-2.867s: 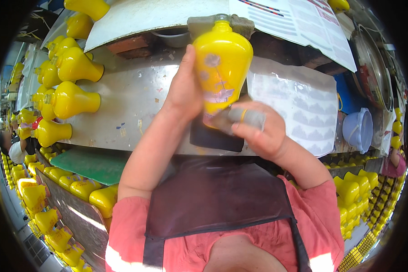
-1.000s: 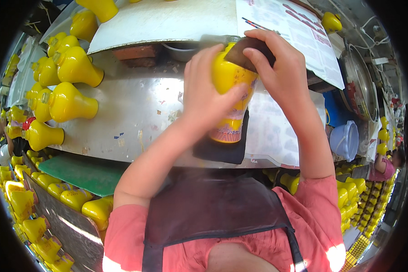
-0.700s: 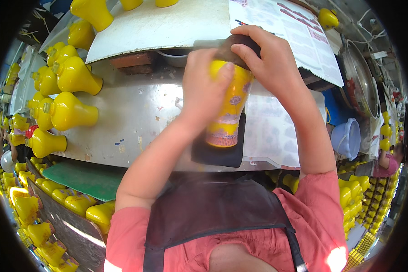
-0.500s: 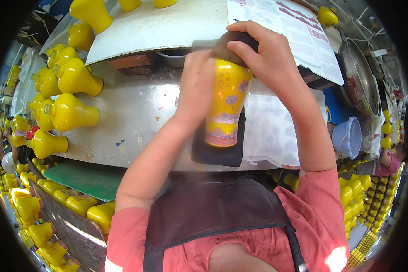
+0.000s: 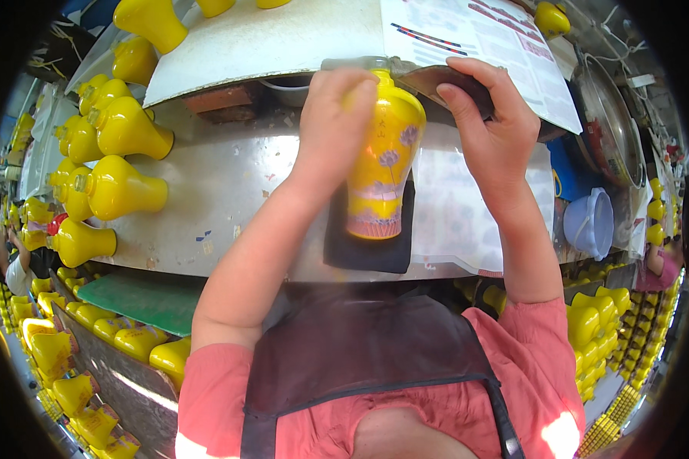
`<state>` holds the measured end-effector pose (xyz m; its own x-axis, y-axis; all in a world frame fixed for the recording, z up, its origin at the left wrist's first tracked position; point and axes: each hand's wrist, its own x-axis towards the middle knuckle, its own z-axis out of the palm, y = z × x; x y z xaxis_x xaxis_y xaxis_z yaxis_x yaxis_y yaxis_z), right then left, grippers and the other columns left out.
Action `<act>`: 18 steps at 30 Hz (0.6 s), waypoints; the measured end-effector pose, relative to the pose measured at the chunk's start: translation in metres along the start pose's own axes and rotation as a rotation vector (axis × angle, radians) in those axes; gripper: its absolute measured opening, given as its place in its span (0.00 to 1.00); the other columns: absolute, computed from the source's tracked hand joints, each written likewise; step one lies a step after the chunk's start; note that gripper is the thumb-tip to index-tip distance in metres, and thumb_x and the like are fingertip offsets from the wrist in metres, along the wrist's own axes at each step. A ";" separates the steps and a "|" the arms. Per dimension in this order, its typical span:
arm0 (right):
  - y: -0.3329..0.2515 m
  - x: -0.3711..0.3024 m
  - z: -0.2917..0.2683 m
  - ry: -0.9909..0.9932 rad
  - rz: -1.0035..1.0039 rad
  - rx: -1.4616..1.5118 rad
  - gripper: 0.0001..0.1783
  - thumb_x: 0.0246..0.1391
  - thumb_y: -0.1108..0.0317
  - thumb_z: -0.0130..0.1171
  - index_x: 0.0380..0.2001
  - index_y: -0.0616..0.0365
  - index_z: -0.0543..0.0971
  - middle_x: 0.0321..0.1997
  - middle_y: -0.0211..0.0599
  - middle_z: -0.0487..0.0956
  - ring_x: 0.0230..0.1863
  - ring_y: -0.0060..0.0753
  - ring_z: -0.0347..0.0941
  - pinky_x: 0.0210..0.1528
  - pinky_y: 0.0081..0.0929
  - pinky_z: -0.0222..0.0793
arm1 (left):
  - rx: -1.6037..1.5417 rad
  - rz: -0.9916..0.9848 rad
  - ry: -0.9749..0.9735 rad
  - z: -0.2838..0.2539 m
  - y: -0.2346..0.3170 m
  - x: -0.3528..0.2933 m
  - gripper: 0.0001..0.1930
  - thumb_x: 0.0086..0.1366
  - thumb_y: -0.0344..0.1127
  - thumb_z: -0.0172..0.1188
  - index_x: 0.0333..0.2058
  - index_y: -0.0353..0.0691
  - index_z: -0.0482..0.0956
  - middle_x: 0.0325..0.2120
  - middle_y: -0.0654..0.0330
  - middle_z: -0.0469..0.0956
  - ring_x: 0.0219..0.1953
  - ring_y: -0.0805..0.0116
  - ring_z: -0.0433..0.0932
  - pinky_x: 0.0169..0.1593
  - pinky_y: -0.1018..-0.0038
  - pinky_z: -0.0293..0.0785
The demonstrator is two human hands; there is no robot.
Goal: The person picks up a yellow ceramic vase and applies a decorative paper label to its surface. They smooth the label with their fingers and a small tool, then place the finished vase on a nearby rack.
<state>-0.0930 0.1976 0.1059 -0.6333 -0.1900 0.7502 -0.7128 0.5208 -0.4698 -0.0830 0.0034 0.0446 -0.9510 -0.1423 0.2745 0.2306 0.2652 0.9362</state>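
Note:
A glossy yellow bottle point(image 5: 384, 164) with purple flower decals and a banded base lies with its neck away from me, on a black cloth point(image 5: 367, 256). My left hand point(image 5: 333, 115) is closed at the bottle's upper left side, its fingers blurred by motion. In my right hand point(image 5: 497, 111), a dark, flat, flexible scraper-like piece point(image 5: 455, 83) is pinched between thumb and fingers. It extends left to just beside the bottle's neck; whether it touches there I cannot tell.
Several plain yellow bottles point(image 5: 130, 130) lie at the left of the metal table point(image 5: 207, 183). Printed decal sheets point(image 5: 467, 38) rest on a raised white board point(image 5: 283, 46). A light blue bucket point(image 5: 589, 222) hangs at the right edge. More bottles fill racks below.
My right hand has moved right, drawing the dark piece off the bottle's shoulder. The bottle's neck and two thin dark strips on the board now show. My left hand has shifted slightly up.

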 end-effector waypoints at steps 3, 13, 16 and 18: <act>-0.002 -0.009 -0.002 -0.003 0.098 0.125 0.12 0.58 0.76 0.68 0.46 0.59 0.84 0.41 0.35 0.86 0.40 0.25 0.83 0.44 0.23 0.79 | -0.250 -0.081 -0.026 -0.001 -0.001 0.000 0.15 0.73 0.43 0.56 0.46 0.35 0.79 0.45 0.59 0.74 0.48 0.69 0.74 0.56 0.73 0.70; -0.015 -0.011 -0.009 -0.382 0.837 0.424 0.13 0.61 0.63 0.62 0.43 0.60 0.83 0.28 0.29 0.81 0.30 0.15 0.76 0.31 0.24 0.72 | 0.069 0.060 0.071 0.006 0.003 -0.007 0.15 0.71 0.43 0.56 0.45 0.36 0.80 0.43 0.51 0.76 0.48 0.55 0.76 0.56 0.64 0.71; -0.018 -0.017 0.005 -0.431 0.407 0.070 0.26 0.55 0.62 0.71 0.57 0.54 0.82 0.27 0.33 0.83 0.23 0.17 0.73 0.30 0.21 0.73 | 0.018 0.060 0.065 0.004 -0.003 -0.008 0.15 0.75 0.41 0.53 0.45 0.34 0.79 0.43 0.56 0.76 0.48 0.66 0.75 0.55 0.71 0.70; -0.017 -0.020 0.009 -0.454 0.358 -0.006 0.29 0.52 0.61 0.73 0.59 0.52 0.82 0.30 0.39 0.85 0.24 0.21 0.76 0.32 0.23 0.75 | -0.086 0.054 0.060 0.003 -0.004 -0.008 0.14 0.75 0.40 0.53 0.46 0.34 0.79 0.43 0.56 0.76 0.48 0.67 0.74 0.55 0.71 0.70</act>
<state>-0.0710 0.1852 0.0952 -0.9016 -0.3384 0.2695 -0.4293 0.6230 -0.6539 -0.0767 0.0064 0.0377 -0.9233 -0.1875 0.3353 0.3003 0.1920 0.9343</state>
